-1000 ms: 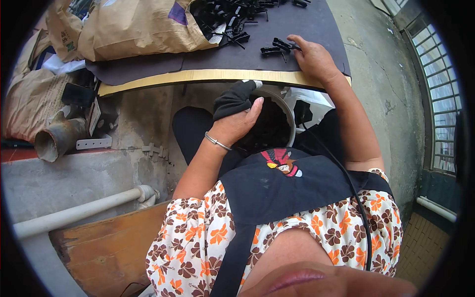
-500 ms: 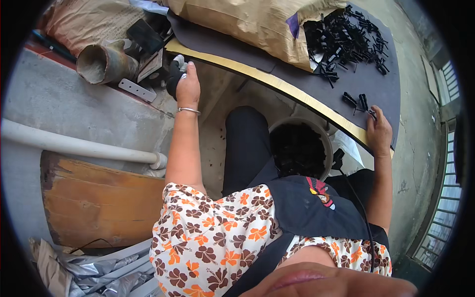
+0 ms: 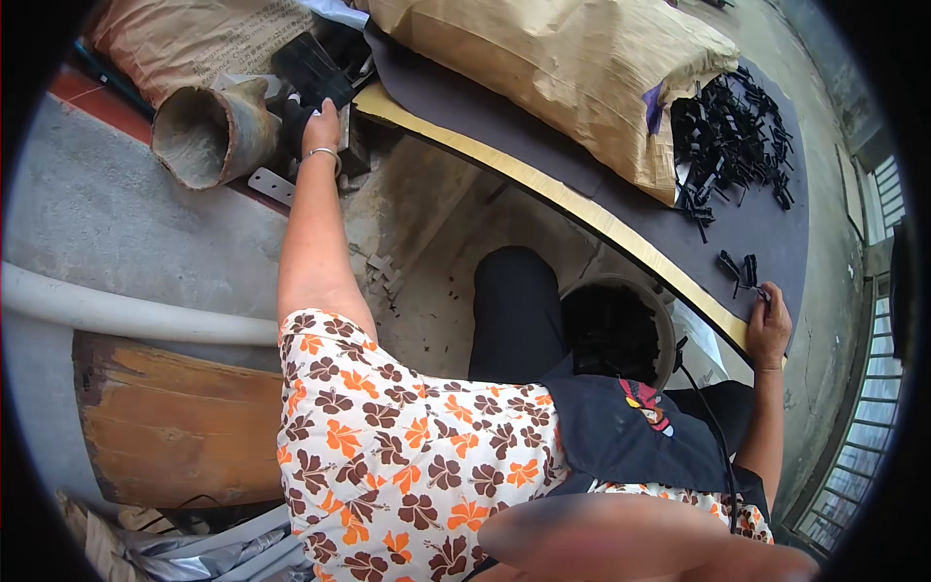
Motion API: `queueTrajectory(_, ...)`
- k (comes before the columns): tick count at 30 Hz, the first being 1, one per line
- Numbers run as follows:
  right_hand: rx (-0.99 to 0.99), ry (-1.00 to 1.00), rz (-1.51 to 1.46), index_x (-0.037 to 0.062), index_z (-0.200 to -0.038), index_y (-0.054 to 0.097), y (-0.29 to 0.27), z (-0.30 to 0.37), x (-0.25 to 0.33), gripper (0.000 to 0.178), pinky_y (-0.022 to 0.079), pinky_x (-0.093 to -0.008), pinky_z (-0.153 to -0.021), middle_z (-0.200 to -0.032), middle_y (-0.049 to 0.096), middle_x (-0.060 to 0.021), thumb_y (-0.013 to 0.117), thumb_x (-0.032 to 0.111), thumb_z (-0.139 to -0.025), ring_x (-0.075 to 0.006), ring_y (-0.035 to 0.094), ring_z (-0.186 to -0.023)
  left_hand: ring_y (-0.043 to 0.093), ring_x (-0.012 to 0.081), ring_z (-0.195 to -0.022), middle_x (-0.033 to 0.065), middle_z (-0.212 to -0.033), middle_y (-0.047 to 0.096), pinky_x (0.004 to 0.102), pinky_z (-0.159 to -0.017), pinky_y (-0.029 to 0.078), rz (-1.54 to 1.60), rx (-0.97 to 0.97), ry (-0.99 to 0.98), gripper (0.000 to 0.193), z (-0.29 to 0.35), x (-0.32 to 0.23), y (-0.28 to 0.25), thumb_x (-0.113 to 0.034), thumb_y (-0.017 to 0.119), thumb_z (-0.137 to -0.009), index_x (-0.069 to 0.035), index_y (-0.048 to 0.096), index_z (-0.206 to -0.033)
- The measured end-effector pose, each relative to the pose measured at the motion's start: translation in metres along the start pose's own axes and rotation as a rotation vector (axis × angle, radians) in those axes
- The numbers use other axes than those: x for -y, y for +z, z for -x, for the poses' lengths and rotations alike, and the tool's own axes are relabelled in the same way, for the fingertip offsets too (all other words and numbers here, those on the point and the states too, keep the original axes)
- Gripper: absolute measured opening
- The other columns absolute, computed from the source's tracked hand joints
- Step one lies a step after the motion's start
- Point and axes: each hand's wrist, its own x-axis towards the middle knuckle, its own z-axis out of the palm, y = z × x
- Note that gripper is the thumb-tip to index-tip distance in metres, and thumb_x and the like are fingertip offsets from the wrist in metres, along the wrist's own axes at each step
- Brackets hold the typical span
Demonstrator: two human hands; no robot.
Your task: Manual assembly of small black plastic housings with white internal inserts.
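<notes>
Dark-grey matted surface (image 3: 465,112) with pale wooden edge is stretching across upper right. Big crumpled brown-paper sack (image 3: 553,82) is lying on it. Round pale-rimmed bucket (image 3: 667,335) is standing below, holding black contents. Heap of black clip-like parts (image 3: 732,136) is lying at sack's end. Left hand (image 3: 326,126) is reaching to flat black rectangular box (image 3: 310,70); fingers mostly hidden, opening and grip cannot be told. Right hand (image 3: 769,330) is resting near surface's edge, fingers curled, tips close together beside two small black clip-like pieces (image 3: 750,269); cannot tell whether it is pinching anything. Pieces are lying on surface, apart from heap.
</notes>
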Motion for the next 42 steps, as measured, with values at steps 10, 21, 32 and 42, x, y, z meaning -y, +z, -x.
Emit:
queueTrajectory(10, 0.059, 0.069, 0.011, 0.0037, -0.107, 0.053, -0.002, 0.002, -0.005, 0.021, 0.048, -0.0351, -0.073, -0.094, 0.062, -0.0158, 0.049, 0.003, -0.085, -0.0308, 0.062, -0.083, 0.051, 0.0384, -0.111, 0.0328, -0.108, 0.054, 0.0389, -0.095, 0.038, -0.061, 0.363, -0.267, 0.07, -0.022, 0.003, -0.001, -0.054, 0.042, -0.084, 0.012, 0.057, -0.102)
queueTrajectory(21, 0.094, 0.112, 0.058, 0.0032, -0.105, 0.052, -0.003, 0.005, -0.009, 0.019, 0.047, -0.0349, -0.075, -0.091, 0.062, -0.0159, 0.047, 0.005, -0.087, -0.0314, 0.062, -0.085, 0.049, 0.0383, -0.114, 0.0303, -0.111, 0.054, 0.039, -0.097, 0.036, -0.034, 0.322, -0.444, 0.083, -0.022, -0.01, -0.001, -0.062, 0.02, -0.087, 0.01, 0.058, -0.105)
queueTrajectory(32, 0.093, 0.156, 0.117, 0.0056, -0.107, 0.053, -0.002, 0.006, -0.013, 0.021, 0.047, -0.0371, -0.074, -0.094, 0.063, -0.0158, 0.049, 0.007, -0.087, -0.0326, 0.062, -0.086, 0.047, 0.038, -0.116, 0.0305, -0.114, 0.053, 0.0383, -0.099, 0.035, -0.119, 0.43, -0.346, 0.084, -0.011, -0.011, -0.004, -0.065, 0.023, -0.085, 0.008, 0.056, -0.11)
queueTrajectory(42, 0.087, 0.126, 0.092, 0.0051, -0.105, 0.053, 0.002, 0.003, -0.011, 0.018, 0.048, -0.0367, -0.073, -0.091, 0.062, -0.0152, 0.049, 0.007, -0.087, -0.0319, 0.062, -0.084, 0.049, 0.0384, -0.114, 0.0303, -0.114, 0.052, 0.039, -0.098, 0.036, -0.088, 0.043, -0.229, 0.09, -0.037, 0.049, 0.039, -0.065, 0.013, -0.087, 0.011, 0.057, -0.106)
